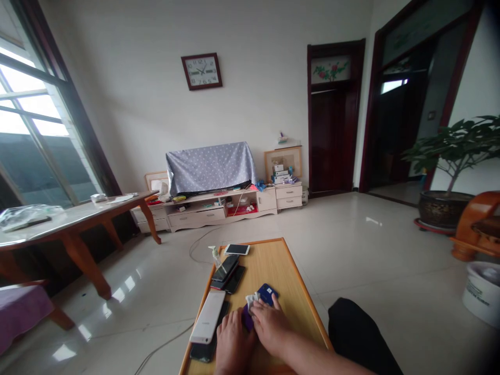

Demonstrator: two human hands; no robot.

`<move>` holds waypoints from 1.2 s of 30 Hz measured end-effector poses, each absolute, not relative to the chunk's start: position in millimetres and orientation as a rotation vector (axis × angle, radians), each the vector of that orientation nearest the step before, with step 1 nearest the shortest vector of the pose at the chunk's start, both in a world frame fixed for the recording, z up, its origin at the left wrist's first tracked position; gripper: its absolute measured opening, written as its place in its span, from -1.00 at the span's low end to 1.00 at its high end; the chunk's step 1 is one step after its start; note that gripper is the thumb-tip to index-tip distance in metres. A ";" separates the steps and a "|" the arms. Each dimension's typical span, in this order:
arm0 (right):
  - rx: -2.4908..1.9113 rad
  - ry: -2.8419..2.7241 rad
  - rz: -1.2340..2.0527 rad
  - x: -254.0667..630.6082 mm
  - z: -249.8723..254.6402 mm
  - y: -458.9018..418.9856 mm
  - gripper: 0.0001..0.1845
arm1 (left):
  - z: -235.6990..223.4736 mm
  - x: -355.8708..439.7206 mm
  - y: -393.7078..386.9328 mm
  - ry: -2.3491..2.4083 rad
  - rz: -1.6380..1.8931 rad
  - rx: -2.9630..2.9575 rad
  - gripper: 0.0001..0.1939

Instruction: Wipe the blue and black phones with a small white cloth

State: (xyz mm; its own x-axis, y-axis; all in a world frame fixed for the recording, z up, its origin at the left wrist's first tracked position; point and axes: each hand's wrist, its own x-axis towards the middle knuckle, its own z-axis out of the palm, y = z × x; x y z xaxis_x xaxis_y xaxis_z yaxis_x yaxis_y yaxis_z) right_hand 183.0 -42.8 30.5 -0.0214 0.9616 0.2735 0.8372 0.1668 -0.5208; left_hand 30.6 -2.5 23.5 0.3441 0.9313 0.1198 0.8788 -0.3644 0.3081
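On the small wooden table, my left hand [232, 333] has its fingers bent against the left side of a flat purple object [247, 319], mostly hidden under both hands, perhaps a phone. My right hand [270, 325] presses a crumpled white cloth [252, 300] onto it, thumb raised. Just beyond the fingers lies a dark blue phone [267, 294]. To the left, a white phone [209, 316] rests on a dark phone [203, 353]. Farther up are several dark phones [226, 269], a clear pump bottle [215, 255] and a white-framed phone [237, 249].
The small table [287, 271] has a raised orange rim. My dark-clad knee [355, 333] is at its right. A larger table [109, 211] stands left, a low TV cabinet [203, 217] ahead, a potted plant [445, 208] and white bucket [482, 294] right. A cable [167, 341] crosses the floor.
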 end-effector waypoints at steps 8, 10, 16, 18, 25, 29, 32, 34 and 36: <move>-1.733 -1.876 0.303 179.9 26.3 -39.0 -0.57 | 21.5 29.6 -0.7 1.654 0.403 2.409 -0.47; -1.731 -1.885 0.310 175.5 26.0 -40.4 -0.55 | 19.2 28.7 0.8 1.648 0.405 2.414 -0.49; -1.677 -1.874 0.337 177.1 32.9 -41.3 -0.58 | 17.3 28.1 1.6 1.625 0.387 2.425 -0.49; -1.701 -1.766 0.362 186.7 33.7 -35.9 -0.60 | 18.9 29.0 0.8 1.626 0.398 2.427 -0.48; -1.873 -1.541 0.312 222.3 17.9 -19.3 -0.53 | 20.3 33.5 0.8 1.627 0.461 2.434 -0.50; -1.932 -1.591 0.276 220.0 13.2 -21.8 -0.57 | 16.8 34.2 2.7 1.626 0.489 2.418 -0.49; -1.953 -1.682 0.273 210.7 11.3 -23.3 -0.54 | 14.2 34.1 3.9 1.617 0.511 2.420 -0.49; -1.967 -1.728 0.275 207.6 9.8 -21.4 -0.67 | 13.5 34.0 4.5 1.617 0.510 2.422 -0.49; -2.000 -1.730 0.267 210.4 8.8 -16.4 -0.75 | 13.7 33.9 4.9 1.614 0.491 2.423 -0.49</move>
